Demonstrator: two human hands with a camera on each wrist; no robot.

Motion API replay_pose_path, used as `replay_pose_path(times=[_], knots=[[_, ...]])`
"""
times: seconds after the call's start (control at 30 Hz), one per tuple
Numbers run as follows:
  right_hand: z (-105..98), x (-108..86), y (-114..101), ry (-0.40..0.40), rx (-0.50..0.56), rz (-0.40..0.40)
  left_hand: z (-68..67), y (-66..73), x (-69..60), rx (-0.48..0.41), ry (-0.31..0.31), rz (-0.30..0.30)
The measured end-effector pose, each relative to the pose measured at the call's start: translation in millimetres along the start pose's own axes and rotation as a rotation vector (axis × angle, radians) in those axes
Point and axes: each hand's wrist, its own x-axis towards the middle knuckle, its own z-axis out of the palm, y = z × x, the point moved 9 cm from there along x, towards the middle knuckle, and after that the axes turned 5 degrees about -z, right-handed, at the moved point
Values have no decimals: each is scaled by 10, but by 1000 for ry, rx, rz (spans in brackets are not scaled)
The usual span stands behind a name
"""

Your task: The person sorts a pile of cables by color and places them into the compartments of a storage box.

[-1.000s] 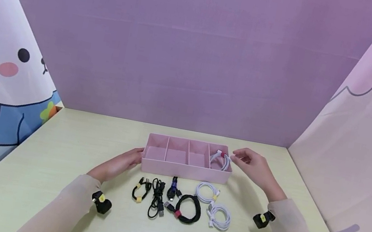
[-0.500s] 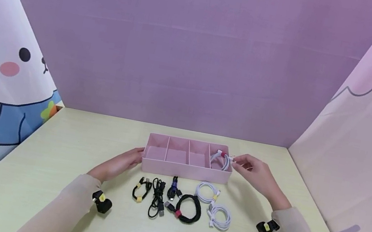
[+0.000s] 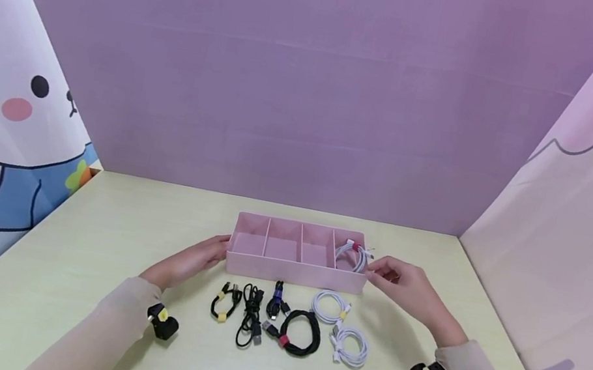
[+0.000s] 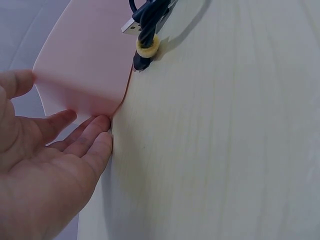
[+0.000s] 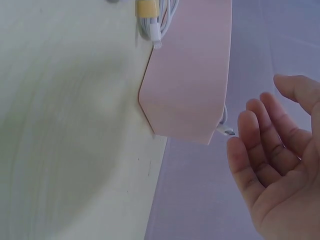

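A pink box (image 3: 295,273) with several compartments stands at the table's middle. Its rightmost compartment contains a coiled white cable (image 3: 359,259) with a red tie; one plug pokes out over the right rim. My left hand (image 3: 195,262) touches the box's left end, its fingertips (image 4: 102,122) against the wall in the left wrist view. Just off the right end is my right hand (image 3: 412,289), fingers loosely bent around nothing; in the right wrist view a gap shows between it and the plug (image 5: 226,130).
In front of the box lie a short black cable (image 3: 213,308) with yellow ties, a bundled black cable (image 3: 251,319), a blue-tied cable (image 3: 275,300), a red-tied black coil (image 3: 316,336) and two white coils (image 3: 328,318). A purple panel (image 3: 297,112) rises behind the table.
My right hand has come down toward the front along the box's right end, away from the white cable's plug, which shows past the rim. The left hand and box stay put.
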Motion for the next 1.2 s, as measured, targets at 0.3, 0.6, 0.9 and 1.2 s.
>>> replay_pose_path(times=[0.3, 0.6, 0.9, 1.2], knots=[[85, -65, -28, -49, 43, -6, 2, -22, 25, 1, 3, 3], [200, -154, -66, -142, 95, -21, -8, -25, 18, 12, 0, 3], [345, -235, -115, -289, 139, -77, -13, -26, 12, 13, 6, 7], [374, -268, -119, -330, 156, -79, -16, -21, 8, -1, 10, 5]])
